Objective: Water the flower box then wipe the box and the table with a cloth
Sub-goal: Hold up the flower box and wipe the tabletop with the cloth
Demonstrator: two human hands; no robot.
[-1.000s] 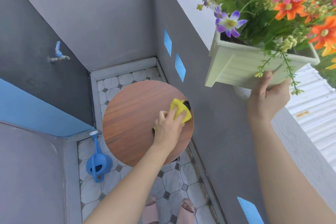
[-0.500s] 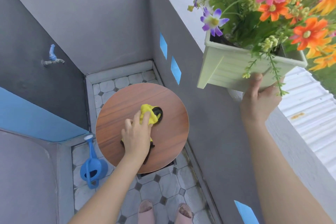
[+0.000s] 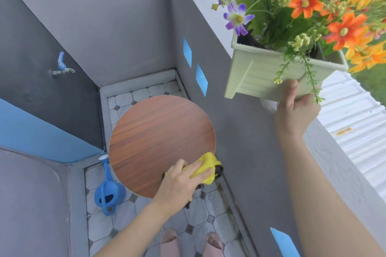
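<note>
My left hand [image 3: 181, 181] presses flat on a yellow cloth [image 3: 205, 168], fingers spread over it, at the near right edge of the round wooden table [image 3: 154, 135]. My right hand [image 3: 296, 110] grips the flower box [image 3: 261, 75] from below, raised above the table.

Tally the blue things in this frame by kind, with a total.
Blue watering can on the floor tiles: 1
Blue-handled wall tap: 1
Blue diamond marks on the grey wall: 3
Blue wall band at left: 1
Total: 6
</note>
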